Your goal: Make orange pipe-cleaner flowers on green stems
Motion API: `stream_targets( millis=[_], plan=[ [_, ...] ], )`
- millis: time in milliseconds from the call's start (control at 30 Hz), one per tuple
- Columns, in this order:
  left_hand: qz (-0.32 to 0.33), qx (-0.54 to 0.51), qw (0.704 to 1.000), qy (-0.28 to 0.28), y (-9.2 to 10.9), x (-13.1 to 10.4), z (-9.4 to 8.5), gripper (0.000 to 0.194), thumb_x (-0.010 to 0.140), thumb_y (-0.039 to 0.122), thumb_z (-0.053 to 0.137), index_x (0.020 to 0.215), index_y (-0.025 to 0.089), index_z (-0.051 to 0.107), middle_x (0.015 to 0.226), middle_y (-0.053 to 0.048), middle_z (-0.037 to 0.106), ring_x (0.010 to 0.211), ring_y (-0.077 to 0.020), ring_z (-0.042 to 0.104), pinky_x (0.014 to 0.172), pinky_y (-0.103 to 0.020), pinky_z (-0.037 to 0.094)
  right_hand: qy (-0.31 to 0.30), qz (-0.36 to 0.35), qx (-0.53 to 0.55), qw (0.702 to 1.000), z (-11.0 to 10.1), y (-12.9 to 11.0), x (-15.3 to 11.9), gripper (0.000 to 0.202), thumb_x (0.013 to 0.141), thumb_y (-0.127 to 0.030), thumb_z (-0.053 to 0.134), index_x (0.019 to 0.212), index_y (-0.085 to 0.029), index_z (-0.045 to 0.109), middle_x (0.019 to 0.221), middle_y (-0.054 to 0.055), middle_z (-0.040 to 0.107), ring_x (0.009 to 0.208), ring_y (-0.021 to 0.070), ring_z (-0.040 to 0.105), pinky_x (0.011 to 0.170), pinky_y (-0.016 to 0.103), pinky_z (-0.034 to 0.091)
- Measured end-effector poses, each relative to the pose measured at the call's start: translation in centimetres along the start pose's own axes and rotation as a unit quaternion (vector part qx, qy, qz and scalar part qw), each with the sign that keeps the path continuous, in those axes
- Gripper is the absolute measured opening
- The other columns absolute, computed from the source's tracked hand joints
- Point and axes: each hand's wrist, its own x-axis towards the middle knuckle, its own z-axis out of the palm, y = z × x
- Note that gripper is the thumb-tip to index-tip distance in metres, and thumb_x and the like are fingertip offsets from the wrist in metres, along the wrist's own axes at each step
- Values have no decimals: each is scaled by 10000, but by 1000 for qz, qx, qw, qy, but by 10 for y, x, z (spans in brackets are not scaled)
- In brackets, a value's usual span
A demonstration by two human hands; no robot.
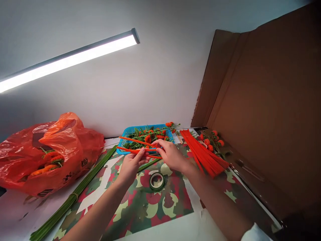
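Orange pipe cleaners (pixel 127 150) stretch between my two hands, over the front of a blue basket (pixel 120 149). My left hand (pixel 132 164) pinches them between thumb and fingers. Close beside it on the right, my right hand (pixel 171 154) has its fingers closed on the orange strips too. Orange flowers with green stems (pixel 147 138) fill the basket behind the hands. Below the hands, a roll of green tape (pixel 157 181) lies on the camouflage-patterned sheet (pixel 150 214).
A red plastic bag (pixel 82 144) with orange flowers inside stands left. Beside it lies a tied bundle of green stems (pixel 72 197). To the right are a bundle of orange pipe cleaners (pixel 203 152), more orange flowers (pixel 210 147) and a tall cardboard panel (pixel 265 100).
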Motion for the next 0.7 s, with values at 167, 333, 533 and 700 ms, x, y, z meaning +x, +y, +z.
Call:
stream_targets(
  millis=[167,333,533,700],
  plan=[
    [-42,-107,992,59,-2,2,3,141,809,139,658,683,77,657,594,-48,666,498,-103,624,485,-170,523,-65,28,-40,997,-1,1,-1,150,890,-165,503,938,-184,644,770,3,652,654,123,555,583,214,372],
    [-64,-155,975,144,-9,4,-1,245,907,69,488,685,114,582,553,-13,597,473,-80,599,473,-149,534,-31,48,-91,994,-12,9,1,153,870,-169,516,777,-186,636,762,20,648,687,142,547,594,230,331],
    [-109,-204,950,208,-14,8,-11,280,979,142,337,755,140,505,661,-43,585,574,-98,641,529,-163,578,64,68,-117,989,-45,19,3,176,897,-253,464,825,-195,613,677,-2,600,604,140,496,564,239,304],
    [-133,-185,951,208,-16,5,-8,265,991,170,254,902,132,500,856,-105,596,714,-134,682,604,-217,608,92,64,-113,987,-54,22,2,201,884,-307,472,797,-191,611,624,-22,571,556,123,467,549,233,303]
  ],
)
